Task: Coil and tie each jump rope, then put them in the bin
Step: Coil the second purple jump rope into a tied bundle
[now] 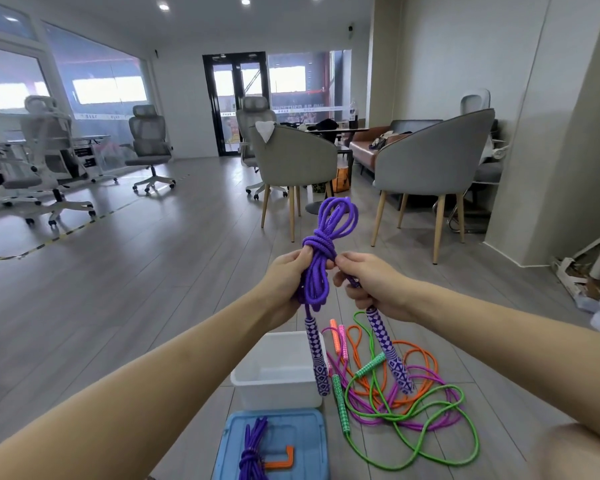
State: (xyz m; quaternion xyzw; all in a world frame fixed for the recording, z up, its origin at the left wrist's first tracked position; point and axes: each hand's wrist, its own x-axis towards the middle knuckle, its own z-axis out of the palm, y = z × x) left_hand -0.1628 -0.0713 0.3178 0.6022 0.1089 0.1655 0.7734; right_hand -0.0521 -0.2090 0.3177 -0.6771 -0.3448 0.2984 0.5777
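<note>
At the centre of the frame the left hand point(286, 277) grips the bundled strands of a purple braided jump rope point(321, 258) just below its wrapped knot, fingers curled round the bunch, which judging by the grip keeps the coils from slipping apart while the tie is snugged. The right hand point(368, 284) pinches the rope beside the knot with thumb and forefinger, its lower fingers closed on the strand leading to one purple-and-white chequered handle point(392, 355); the other handle point(316, 358) hangs from the left hand's bundle. Both handles dangle free, lower centre, in front of a white rectangular plastic bin point(274, 389), whose open top lies right under the bundle, so the drop looks short and unobstructed. Right of the bin, loose green, orange and pink jump ropes point(413, 403) sprawl tangled on the grey wood-look floor point(136, 271), near its right wall. At the bottom edge a blue plastic lid point(302, 445) carries another coiled purple rope point(253, 448) and an orange clip point(281, 459). Grey upholstered chairs point(291, 157) stand well apart, beyond the hands.
</note>
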